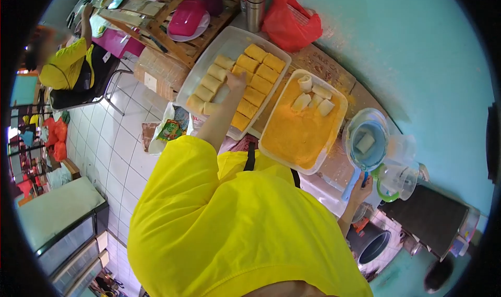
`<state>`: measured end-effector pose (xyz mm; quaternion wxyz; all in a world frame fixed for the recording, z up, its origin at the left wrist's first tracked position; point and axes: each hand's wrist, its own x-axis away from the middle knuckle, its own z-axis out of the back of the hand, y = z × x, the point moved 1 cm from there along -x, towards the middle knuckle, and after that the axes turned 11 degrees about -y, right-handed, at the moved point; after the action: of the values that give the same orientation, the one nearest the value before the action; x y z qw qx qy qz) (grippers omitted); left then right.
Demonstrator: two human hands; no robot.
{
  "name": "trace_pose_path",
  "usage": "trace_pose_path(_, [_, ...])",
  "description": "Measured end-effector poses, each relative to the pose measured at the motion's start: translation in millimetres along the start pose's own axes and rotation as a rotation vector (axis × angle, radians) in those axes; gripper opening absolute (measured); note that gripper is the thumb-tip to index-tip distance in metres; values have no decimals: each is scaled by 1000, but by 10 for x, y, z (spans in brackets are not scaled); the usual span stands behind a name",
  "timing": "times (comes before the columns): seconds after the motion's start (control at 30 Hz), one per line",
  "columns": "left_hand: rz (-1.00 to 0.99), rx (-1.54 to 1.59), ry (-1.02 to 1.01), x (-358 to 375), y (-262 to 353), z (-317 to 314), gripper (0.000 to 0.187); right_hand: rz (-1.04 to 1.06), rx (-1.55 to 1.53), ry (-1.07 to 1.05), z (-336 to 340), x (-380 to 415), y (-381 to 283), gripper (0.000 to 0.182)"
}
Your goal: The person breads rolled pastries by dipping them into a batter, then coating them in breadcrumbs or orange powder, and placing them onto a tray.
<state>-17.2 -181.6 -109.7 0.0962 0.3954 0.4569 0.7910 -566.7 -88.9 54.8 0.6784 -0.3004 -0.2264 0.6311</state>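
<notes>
My left hand (236, 81) reaches into a large clear plastic tub (183, 91). Its fingers are closed at a crumb-coated roll (240, 70) at the end of a short row; the fingertips are partly hidden. Coated orange rolls (254, 96) fill the tub's right side, paler rolls (211, 83) its left. My right hand (359, 188) grips the blue handle of a strainer (371, 166), in which a single pale roll (365, 142) lies. Between my hands stands a tub of orange crumbs (295, 135), with several pale rolls (314, 100) at its far end.
A clear jug with a green handle (387, 190) stands beside the strainer. Behind the tubs are a red plastic bag (292, 23) and a steel flask (255, 10). A wooden rack (156, 23) rises at the left. Another person (65, 67) sits farther off. A dark bucket (371, 243) is at lower right.
</notes>
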Motion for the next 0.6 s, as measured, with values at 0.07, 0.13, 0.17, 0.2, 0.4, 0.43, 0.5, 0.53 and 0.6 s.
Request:
trace_pose_path(0.07, [39,20,-16,-9,26,-26,76,24,72,2,89,11,-180,29])
trace_pose_path(0.13, [53,-49,-46,117,182,2,76,2,113,13,152,35,-441,29])
trace_pose_path(0.17, [47,-133,-60,259,329,54,76,16,149,-8,180,31,-352,26])
trace_pose_path(0.2, [39,-216,-74,336,394,76,76,-42,128,-41,199,44,-447,25])
trace_pose_path(0.4, [-451,-748,207,985,406,-82,70,-65,199,-189,218,98,-611,16])
trace_pose_path(0.43, [-650,-514,-32,1326,562,-68,66,-122,202,-195,213,111,-602,15])
trace_pose_path(0.5, [-641,-346,-550,1878,718,-107,57,-110,300,-185,208,115,-583,15])
trace_pose_path(0.53, [-446,-430,-811,2069,704,-168,52,-103,346,-185,201,114,-583,15])
trace_pose_path(0.6, [-442,-849,-881,2348,521,-420,46,-75,386,-172,211,120,-618,15])
